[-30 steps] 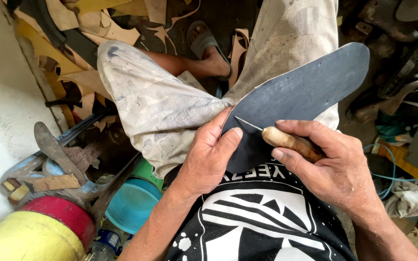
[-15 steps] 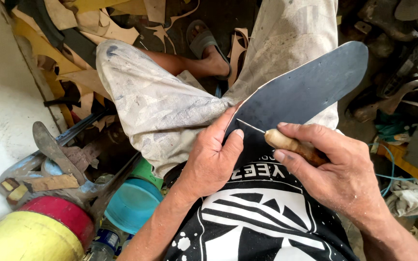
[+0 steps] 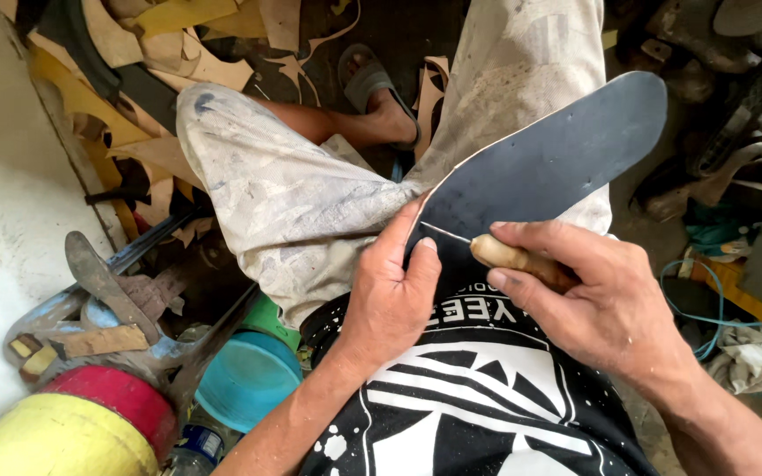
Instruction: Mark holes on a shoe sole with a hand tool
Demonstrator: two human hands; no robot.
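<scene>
Grip of the right hand [image 3: 606, 304] is clamped around a wooden-handled awl [image 3: 509, 256], whose thin metal point is laid against the edge of a dark, flat, sole-shaped leather piece [image 3: 549, 159]. That piece is rested across the lap and pinched at its near edge by the closed left hand [image 3: 390, 295].

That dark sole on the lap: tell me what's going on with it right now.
A seated person rests a dark shoe sole across their lap. The left hand grips the sole's near end, thumb beside the working spot. The right hand holds a wooden-handled awl, its thin metal point laid against the sole's edge by the left thumb. Leather scraps litter the floor, and a turquoise tub sits at the left.
</scene>
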